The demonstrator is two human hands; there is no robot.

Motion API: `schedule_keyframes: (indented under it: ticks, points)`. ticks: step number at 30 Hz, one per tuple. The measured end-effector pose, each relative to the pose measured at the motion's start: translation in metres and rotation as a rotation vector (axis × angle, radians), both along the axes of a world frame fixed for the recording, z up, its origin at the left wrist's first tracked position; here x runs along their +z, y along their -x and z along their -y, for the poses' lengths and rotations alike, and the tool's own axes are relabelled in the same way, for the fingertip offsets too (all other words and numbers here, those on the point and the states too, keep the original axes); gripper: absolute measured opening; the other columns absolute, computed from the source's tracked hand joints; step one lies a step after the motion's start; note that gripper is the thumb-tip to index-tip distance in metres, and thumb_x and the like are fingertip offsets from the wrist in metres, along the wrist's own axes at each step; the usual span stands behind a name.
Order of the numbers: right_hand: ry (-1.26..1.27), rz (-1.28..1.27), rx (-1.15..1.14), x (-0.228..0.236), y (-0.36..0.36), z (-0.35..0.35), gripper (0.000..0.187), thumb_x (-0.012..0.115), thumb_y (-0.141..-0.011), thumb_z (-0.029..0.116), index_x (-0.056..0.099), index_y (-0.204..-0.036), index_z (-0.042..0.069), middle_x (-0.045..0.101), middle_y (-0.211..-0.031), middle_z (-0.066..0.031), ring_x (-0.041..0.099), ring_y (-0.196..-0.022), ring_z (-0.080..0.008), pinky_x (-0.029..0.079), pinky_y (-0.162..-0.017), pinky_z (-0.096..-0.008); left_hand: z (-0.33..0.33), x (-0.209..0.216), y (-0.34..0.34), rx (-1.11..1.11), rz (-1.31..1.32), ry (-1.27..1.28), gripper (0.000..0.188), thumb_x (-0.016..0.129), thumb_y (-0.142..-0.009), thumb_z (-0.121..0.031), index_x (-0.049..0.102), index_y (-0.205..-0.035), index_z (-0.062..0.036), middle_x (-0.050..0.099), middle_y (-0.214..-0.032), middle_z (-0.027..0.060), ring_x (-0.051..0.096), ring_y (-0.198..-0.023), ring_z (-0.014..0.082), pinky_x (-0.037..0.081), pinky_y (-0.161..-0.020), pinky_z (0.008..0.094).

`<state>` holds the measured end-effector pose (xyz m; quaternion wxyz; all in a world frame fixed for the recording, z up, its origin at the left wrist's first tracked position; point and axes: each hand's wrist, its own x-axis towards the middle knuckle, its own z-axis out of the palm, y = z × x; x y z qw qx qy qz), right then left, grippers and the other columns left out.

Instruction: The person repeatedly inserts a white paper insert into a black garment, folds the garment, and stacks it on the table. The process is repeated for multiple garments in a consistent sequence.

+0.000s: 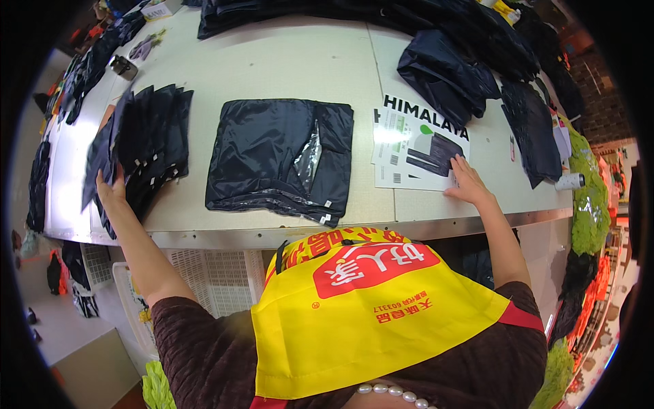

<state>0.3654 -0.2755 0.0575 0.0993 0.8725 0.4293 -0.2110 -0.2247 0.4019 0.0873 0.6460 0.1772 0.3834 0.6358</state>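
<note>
At the table's left side my left hand (112, 190) closes its fingers and thumb on the near edge of a folded dark navy garment (101, 158). That garment is at the left of a fanned row of similar folded garments (155, 133). In the middle, one folded shiny navy garment (262, 150) lies flat, with a glossy patch and small white tags at its near edge. My right hand (469, 180) rests with fingers spread on the near right corner of white printed sheets (402, 153), which carry a picture of dark trousers.
Beyond the sheets lies a crumpled navy garment (446, 71), with a dark heap along the far edge. More folded dark cloth (535, 136) and a white thread spool (570, 181) are at the right. A dark jar (124, 67) stands far left. White plastic baskets (214, 279) sit below the table.
</note>
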Motion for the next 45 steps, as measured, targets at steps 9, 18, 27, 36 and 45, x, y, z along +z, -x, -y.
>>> schedule_keyframes:
  ticks: [9, 18, 27, 36, 45]
  points:
    - [-0.104, 0.156, 0.389, -0.030, -0.010, 0.032, 0.047, 0.063, -0.076, 0.016, 0.048, -0.116, -0.003, 0.049, -0.124, -0.0198, 0.053, -0.106, -0.0321, 0.045, -0.087, -0.0369, 0.258, -0.043, -0.217, -0.382, -1.096, -0.495, 0.021, 0.066, -0.079, -0.016, 0.065, -0.097, -0.0052, 0.064, -0.091, 0.0055, 0.059, -0.081, 0.0161, 0.047, -0.075, 0.0284]
    - [-0.405, 0.018, 0.182, -0.018, -0.002, 0.029, 0.010, 0.063, -0.076, 0.018, 0.065, -0.078, 0.008, 0.065, -0.075, -0.0090, 0.063, -0.069, -0.0269, 0.050, -0.064, -0.0373, 0.339, -0.095, -0.292, -0.432, -1.630, -1.042, 0.028, 0.071, -0.068, -0.025, 0.059, -0.087, -0.0076, 0.055, -0.085, 0.0095, 0.053, -0.081, 0.0294, 0.045, -0.068, 0.0390]
    - [-0.427, -0.011, 0.097, -0.025, -0.002, 0.023, 0.016, 0.060, -0.080, 0.021, 0.064, -0.082, 0.006, 0.064, -0.078, -0.0118, 0.061, -0.071, -0.0320, 0.049, -0.065, -0.0391, 0.366, -0.074, -0.279, -0.703, -1.822, -0.847, 0.033, 0.069, -0.071, -0.023, 0.051, -0.090, -0.0025, 0.054, -0.092, 0.0173, 0.053, -0.089, 0.0342, 0.045, -0.074, 0.0406]
    - [-0.466, 0.125, 0.176, -0.025, 0.000, 0.023, 0.010, 0.057, -0.081, 0.014, 0.061, -0.085, 0.006, 0.063, -0.081, -0.0122, 0.060, -0.073, -0.0324, 0.049, -0.063, -0.0397, 0.371, -0.090, -0.262, -0.689, -1.814, -0.789, 0.015, 0.058, -0.078, -0.013, 0.051, -0.084, -0.0008, 0.056, -0.085, 0.0194, 0.057, -0.082, 0.0361, 0.048, -0.072, 0.0432]
    - [-1.186, -0.019, -0.093, 0.074, 0.005, -0.010, 0.008, 0.053, -0.090, 0.009, 0.057, -0.088, 0.003, 0.056, -0.074, -0.0029, 0.053, -0.067, -0.0085, 0.043, -0.060, -0.0235, 0.370, -0.082, -0.242, -0.558, -1.176, -0.504, 0.019, 0.051, -0.081, -0.005, 0.054, -0.099, -0.0018, 0.060, -0.082, 0.0174, 0.059, -0.075, 0.0315, 0.046, -0.067, 0.0367]
